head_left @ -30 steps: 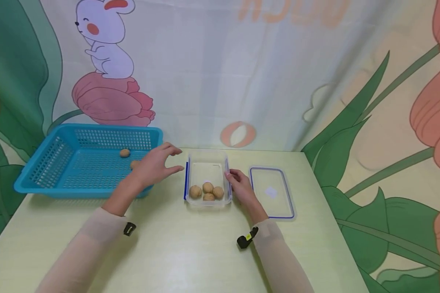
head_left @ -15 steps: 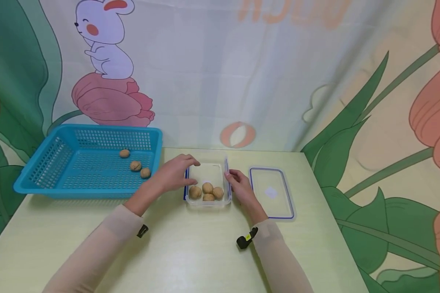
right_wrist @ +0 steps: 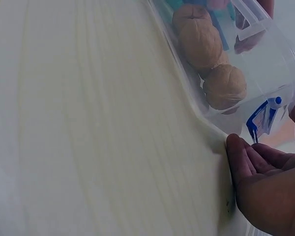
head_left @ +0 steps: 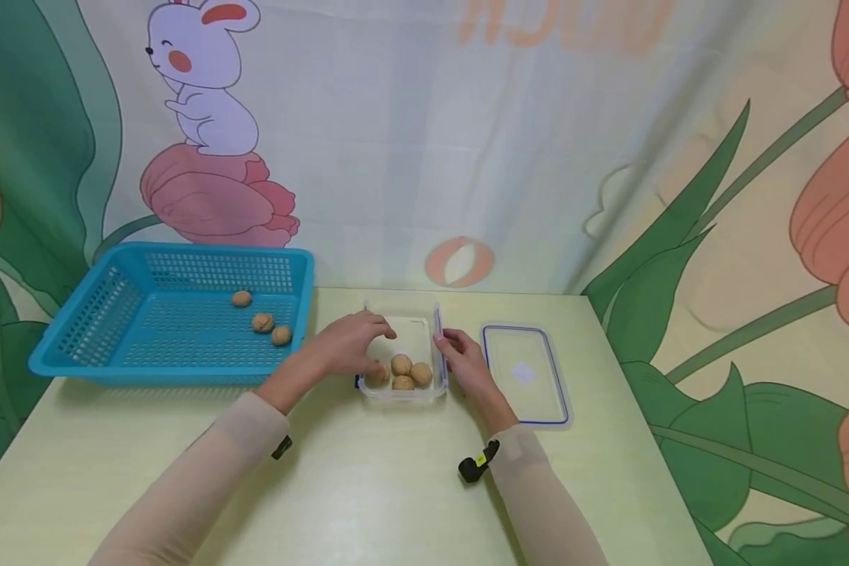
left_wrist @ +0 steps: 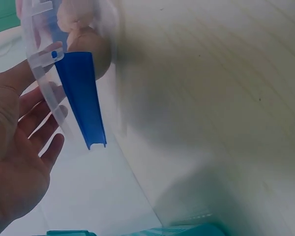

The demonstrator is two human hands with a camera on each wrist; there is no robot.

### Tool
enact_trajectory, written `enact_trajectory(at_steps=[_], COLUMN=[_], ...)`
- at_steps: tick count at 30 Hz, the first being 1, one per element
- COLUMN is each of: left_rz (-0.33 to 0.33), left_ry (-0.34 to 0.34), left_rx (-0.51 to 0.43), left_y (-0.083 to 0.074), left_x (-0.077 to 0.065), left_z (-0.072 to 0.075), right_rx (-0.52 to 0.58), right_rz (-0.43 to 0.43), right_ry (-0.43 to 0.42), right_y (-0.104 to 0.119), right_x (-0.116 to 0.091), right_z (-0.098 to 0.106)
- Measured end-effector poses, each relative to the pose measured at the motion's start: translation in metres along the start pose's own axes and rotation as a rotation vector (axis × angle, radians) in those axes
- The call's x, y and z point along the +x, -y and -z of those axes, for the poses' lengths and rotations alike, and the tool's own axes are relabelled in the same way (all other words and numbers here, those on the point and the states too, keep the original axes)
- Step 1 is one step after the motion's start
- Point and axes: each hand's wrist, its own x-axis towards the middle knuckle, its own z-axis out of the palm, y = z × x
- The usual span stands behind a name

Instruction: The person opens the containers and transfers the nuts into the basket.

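A clear plastic food container (head_left: pixel 405 395) stands lidless on the table, with several walnuts (head_left: pixel 401 365) gathered at its near end. Over its left rim reaches my left hand (head_left: pixel 350 342), thumb and fingers apart. The thumb overlaps the leftmost walnut; the fingers are inside the opening. In the left wrist view, a blue-edged locking flap (left_wrist: pixel 82 98) hangs outside the wall beside that hand. My right hand (head_left: pixel 467 363) holds the container's right side, thumb at the upright flap (head_left: pixel 439 321). The right wrist view shows its fingers (right_wrist: pixel 240 152) close to the blue-sealed flap, low by the table.
To the left is a blue plastic basket (head_left: pixel 177 373) with three walnuts (head_left: pixel 262 322) near its right end. The container's blue-edged lid (head_left: pixel 527 402) lies flat on the table (head_left: pixel 368 487) right of the right hand. A printed curtain (head_left: pixel 368 157) hangs behind the table.
My left hand has moved right, from beside the basket to over the container's left rim and inside it. Walnuts it covered in the basket now show. The right hand has stayed put.
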Motion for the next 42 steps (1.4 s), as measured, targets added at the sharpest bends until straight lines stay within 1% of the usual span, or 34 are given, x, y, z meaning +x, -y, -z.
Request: enact_trajectory(at_steps=[4, 9, 14, 19, 24, 30, 36, 42], left_rz=[0.004, -0.012, -0.012, -0.024, -0.039, -0.062, -0.057, -0.038], left_ry=[0.008, 0.025, 0.059, 0.084, 0.084, 0.058, 0.043, 0.050], left_rx=[-0.003, 0.006, 0.035, 0.077, 0.098, 0.102, 0.121, 0.121], left_y=[0.000, 0.001, -0.002, -0.004, -0.004, -0.006, -0.010, -0.012], left_x=[0.001, 0.001, 0.002, 0.002, 0.003, 0.003, 0.003, 0.003], left_z=[-0.002, -0.004, -0.003, -0.003, -0.006, -0.008, -0.009, -0.010], right_rx=[-0.006, 0.002, 0.010, -0.010, -0.012, -0.008, 0.004, -0.001], right_rz=[0.002, 0.007, 0.011, -0.005, -0.005, -0.008, -0.002, -0.008], right_ry=[0.006, 0.011, 0.018, 0.009, 0.016, 0.016, 0.016, 0.006], right_y=[-0.001, -0.001, -0.001, -0.001, 0.000, -0.001, -0.001, -0.003], right_x=[0.000, 0.000, 0.000, -0.001, -0.001, 0.000, 0.000, 0.000], right_z=[0.000, 0.001, 0.002, 0.002, 0.002, 0.002, 0.002, 0.001])
